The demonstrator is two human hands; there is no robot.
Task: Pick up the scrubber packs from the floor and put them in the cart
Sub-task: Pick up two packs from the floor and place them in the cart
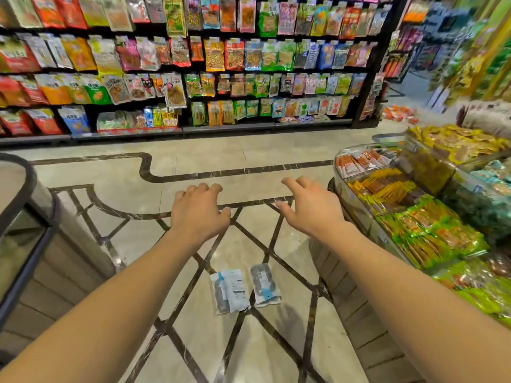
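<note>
Scrubber packs: two, lying flat on the floor (276, 167) side by side, the left pack (230, 291) label-up and the right pack (265, 283) just beside it, nearly touching at the lower corners, both between the outstretched forearms and well below the hands. Cart not showing anywhere in view.

Holding both hands out ahead, palms down: left hand (198, 211) with fingers curled loosely, right hand (309, 209) with fingers spread, each grip open and carrying nothing. Judging the step as the reach, not yet begun downward.

Doing it well, probably: bending low first, bringing the hands back toward the body, since the packs are sitting nearer than the hands are pointing. Sliding fingertips under a free edge instead of pinching the flat face, as thin film on polished stone is likely slipping away. Taking one pack per hand, or stacking them first. Looking for the cart before lifting.

Lying underfoot: glossy pale tile crossed by dark inlaid bands, reflecting light. Standing to the right: a low display surface (356, 189) holding trays of orange, yellow and green snack packets. Rising on the left: a dark-framed glass case (27, 189). Running across the far side: a long shelf wall (226, 128) hung with bright packets, an aisle opening at far right.
</note>
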